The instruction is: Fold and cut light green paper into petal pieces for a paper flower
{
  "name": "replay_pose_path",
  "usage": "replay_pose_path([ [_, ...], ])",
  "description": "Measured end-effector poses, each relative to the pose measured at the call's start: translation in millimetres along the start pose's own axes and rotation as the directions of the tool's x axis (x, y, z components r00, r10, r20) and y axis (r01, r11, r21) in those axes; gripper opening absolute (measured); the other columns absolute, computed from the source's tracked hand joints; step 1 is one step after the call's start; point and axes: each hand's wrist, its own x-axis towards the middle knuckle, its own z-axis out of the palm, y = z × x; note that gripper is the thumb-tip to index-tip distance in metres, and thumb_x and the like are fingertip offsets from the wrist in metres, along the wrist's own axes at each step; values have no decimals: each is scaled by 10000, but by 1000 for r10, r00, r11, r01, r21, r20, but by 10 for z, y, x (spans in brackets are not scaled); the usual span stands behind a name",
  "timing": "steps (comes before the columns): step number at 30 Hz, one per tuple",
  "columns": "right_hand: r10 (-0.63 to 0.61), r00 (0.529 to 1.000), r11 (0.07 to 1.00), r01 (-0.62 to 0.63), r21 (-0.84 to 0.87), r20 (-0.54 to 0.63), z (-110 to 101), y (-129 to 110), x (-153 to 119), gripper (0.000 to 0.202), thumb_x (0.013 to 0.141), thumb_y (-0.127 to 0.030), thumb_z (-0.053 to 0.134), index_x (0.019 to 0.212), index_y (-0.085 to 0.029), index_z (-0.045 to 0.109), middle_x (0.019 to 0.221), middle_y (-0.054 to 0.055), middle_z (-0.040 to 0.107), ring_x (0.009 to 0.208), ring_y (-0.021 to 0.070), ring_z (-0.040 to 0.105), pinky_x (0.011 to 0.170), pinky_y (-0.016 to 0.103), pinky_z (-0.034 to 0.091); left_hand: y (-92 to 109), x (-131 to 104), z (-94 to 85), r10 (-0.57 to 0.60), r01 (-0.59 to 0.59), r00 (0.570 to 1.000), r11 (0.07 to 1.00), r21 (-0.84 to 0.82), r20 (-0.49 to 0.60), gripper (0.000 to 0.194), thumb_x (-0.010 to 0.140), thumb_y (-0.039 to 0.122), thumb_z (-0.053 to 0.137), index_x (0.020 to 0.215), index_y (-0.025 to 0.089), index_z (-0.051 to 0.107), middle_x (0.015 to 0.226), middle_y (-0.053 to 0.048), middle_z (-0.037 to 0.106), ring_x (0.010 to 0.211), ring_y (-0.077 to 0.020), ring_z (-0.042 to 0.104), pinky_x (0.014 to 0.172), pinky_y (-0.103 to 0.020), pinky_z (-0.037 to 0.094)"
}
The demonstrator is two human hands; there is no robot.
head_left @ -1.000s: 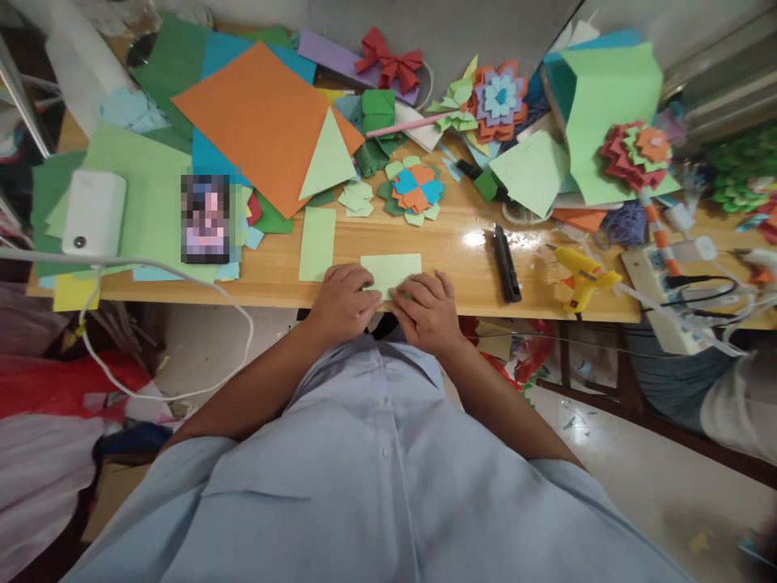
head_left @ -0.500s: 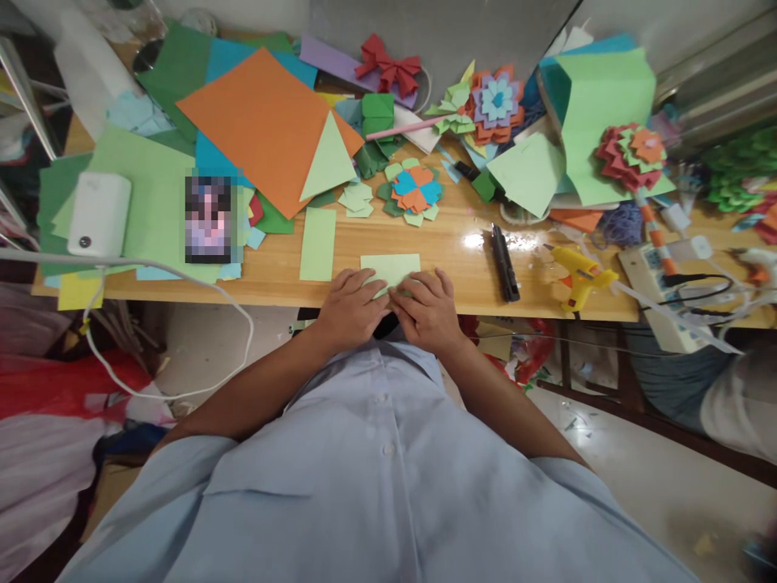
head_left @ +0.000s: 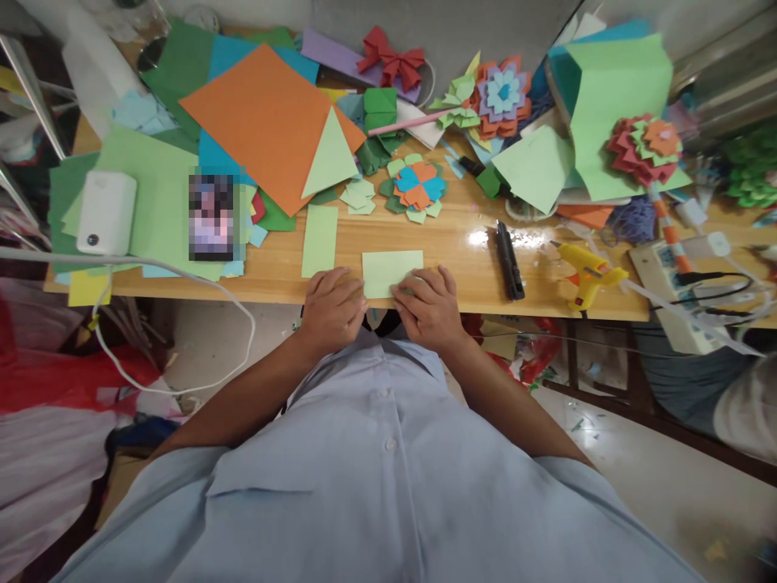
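A pale green paper rectangle (head_left: 392,272) lies at the table's front edge, between my hands. My left hand (head_left: 335,308) is at its lower left corner, fingers curled and close together; whether they pinch the paper is hidden. On the other side, my right hand (head_left: 430,306) has its fingers and thumb on the lower right corner of the sheet. Left of it lies a narrow light green strip (head_left: 320,241). Behind are a green triangle (head_left: 331,158) and a layered paper flower (head_left: 418,188) in orange, blue and green.
A black tool (head_left: 508,261) and a yellow glue gun (head_left: 588,275) lie right, near a power strip (head_left: 668,300). At left are a phone (head_left: 210,217), a white device (head_left: 107,213) and a looping cable. Coloured sheets and paper flowers fill the back.
My left hand has slid left, away from my right hand, uncovering more of the pale green rectangle. My right hand stays at the lower right corner. The view has shifted slightly.
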Motion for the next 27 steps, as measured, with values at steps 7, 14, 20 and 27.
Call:
replay_pose_path([
  [7, -4, 1000, 1000, 4, 6, -4, 7, -6, 3, 298, 1017, -319, 620, 1294, -311, 728, 1243, 26, 757, 1346, 280, 582, 1313, 556, 189, 157, 79, -69, 33, -33, 999, 999, -12, 1, 181, 970, 285, 664, 1116, 256, 767, 1353, -53, 754, 1389, -316, 606, 1146, -552, 435],
  [14, -8, 1000, 1000, 8, -8, -2, 18, 4, -6, 296, 1020, -322, 617, 1294, -299, 728, 1244, 30, 758, 1356, 279, 574, 1319, 551, 183, 200, 158, 125, 121, -122, 980, 993, -1, 159, 263, 1031, 299, 607, 1240, 222, 747, 1412, -91, 720, 1401, -307, 609, 1188, -528, 457],
  [20, -11, 1000, 1000, 12, -23, 27, -22, 9, -31, 349, 1015, -339, 634, 1357, -325, 703, 1290, 25, 746, 1404, 287, 547, 1333, 563, 170, 179, 132, 163, 74, -69, 990, 997, -46, 117, 228, 1022, 227, 600, 1173, 255, 768, 1372, -67, 743, 1383, -289, 625, 1178, -543, 468],
  [27, -47, 995, 997, 52, -55, 84, -46, 19, -83, 400, 1003, -404, 673, 1401, -373, 680, 1373, 23, 719, 1473, 317, 510, 1343, 625, 107, 203, 159, 166, 66, -62, 992, 997, -42, 107, 219, 1031, 237, 594, 1159, 253, 772, 1336, -59, 758, 1360, -289, 628, 1173, -543, 451],
])
